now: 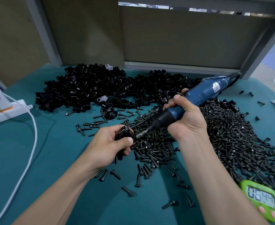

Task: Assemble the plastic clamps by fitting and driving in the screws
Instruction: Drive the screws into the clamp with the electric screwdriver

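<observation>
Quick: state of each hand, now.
Left hand: closed around a black plastic clamp.
Right hand: closed around the blue electric screwdriver, bit pointed at the clamp.

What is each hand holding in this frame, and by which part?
Left hand: a black plastic clamp, gripped around its body. Right hand: the blue electric screwdriver, gripped around the lower end of its blue barrel.
</observation>
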The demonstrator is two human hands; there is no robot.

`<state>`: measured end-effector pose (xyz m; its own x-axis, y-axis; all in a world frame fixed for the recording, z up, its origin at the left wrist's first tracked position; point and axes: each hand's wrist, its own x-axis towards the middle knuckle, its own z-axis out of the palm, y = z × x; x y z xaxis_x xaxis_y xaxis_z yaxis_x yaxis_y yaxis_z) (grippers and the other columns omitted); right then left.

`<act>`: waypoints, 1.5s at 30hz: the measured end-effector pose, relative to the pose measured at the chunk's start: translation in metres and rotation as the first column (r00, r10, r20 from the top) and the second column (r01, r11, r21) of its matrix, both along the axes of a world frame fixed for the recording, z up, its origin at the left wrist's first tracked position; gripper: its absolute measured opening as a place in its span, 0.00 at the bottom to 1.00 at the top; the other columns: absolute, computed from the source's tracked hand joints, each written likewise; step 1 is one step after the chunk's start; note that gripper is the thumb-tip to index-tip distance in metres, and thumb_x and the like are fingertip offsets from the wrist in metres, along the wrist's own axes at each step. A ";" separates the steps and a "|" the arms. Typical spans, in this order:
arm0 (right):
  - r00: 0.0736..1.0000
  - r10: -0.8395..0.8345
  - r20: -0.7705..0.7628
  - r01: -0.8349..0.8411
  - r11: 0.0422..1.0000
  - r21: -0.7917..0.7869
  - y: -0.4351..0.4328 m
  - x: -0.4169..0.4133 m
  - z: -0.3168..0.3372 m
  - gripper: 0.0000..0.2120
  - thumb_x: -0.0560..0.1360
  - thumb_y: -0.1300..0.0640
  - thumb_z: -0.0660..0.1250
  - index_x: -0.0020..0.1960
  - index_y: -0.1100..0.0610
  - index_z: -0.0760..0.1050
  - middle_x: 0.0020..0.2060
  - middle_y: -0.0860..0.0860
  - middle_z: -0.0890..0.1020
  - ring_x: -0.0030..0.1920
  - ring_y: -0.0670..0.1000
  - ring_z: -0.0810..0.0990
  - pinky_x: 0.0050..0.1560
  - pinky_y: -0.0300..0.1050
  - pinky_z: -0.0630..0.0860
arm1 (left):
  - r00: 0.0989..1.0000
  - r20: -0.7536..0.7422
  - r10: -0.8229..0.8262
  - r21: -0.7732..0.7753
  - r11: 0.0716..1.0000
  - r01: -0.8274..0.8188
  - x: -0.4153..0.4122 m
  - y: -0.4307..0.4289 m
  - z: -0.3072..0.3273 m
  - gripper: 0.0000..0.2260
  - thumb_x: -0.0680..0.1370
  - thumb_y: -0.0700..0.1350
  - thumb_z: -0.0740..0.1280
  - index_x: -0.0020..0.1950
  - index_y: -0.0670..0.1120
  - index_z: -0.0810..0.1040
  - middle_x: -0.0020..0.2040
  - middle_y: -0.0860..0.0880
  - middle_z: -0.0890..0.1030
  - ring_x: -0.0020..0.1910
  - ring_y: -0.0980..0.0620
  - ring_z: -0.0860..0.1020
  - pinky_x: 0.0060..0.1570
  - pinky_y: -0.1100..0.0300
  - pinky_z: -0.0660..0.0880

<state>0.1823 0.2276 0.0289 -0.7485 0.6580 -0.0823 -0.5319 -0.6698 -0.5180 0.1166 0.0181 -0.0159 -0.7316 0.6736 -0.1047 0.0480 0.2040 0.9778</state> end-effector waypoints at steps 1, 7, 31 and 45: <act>1.000 0.007 -0.010 -0.007 1.000 0.018 0.000 0.000 0.002 0.17 0.77 0.74 0.63 0.47 0.51 0.75 0.31 0.48 0.77 0.29 0.47 0.74 0.37 0.41 0.76 | 1.000 0.001 -0.002 0.004 1.000 0.002 0.001 0.000 0.000 0.05 0.80 0.39 0.72 0.55 0.45 0.82 0.38 0.45 0.85 0.36 0.51 0.83 0.40 0.56 0.80; 1.000 0.015 -0.027 -0.014 0.999 0.037 -0.001 0.000 0.005 0.17 0.77 0.74 0.62 0.48 0.52 0.74 0.31 0.49 0.76 0.28 0.47 0.74 0.35 0.40 0.76 | 1.000 -0.017 -0.014 0.001 1.000 0.014 0.002 0.000 0.000 0.05 0.80 0.39 0.72 0.54 0.45 0.83 0.38 0.46 0.85 0.36 0.51 0.82 0.40 0.58 0.80; 0.995 0.064 -0.081 -0.056 0.994 0.096 0.001 0.003 0.009 0.18 0.69 0.73 0.67 0.49 0.53 0.77 0.33 0.49 0.76 0.30 0.47 0.74 0.38 0.42 0.76 | 1.000 0.006 -0.010 0.037 0.999 0.010 0.007 0.001 0.004 0.06 0.79 0.37 0.73 0.55 0.44 0.82 0.38 0.46 0.85 0.38 0.50 0.84 0.39 0.61 0.80; 0.992 0.079 -0.096 -0.073 0.995 0.065 0.001 0.003 0.010 0.19 0.65 0.72 0.67 0.47 0.51 0.76 0.32 0.48 0.76 0.29 0.47 0.74 0.36 0.41 0.76 | 0.999 0.017 0.031 0.033 0.999 -0.031 0.010 0.002 0.006 0.09 0.78 0.36 0.73 0.56 0.45 0.82 0.48 0.41 0.86 0.41 0.45 0.87 0.42 0.60 0.83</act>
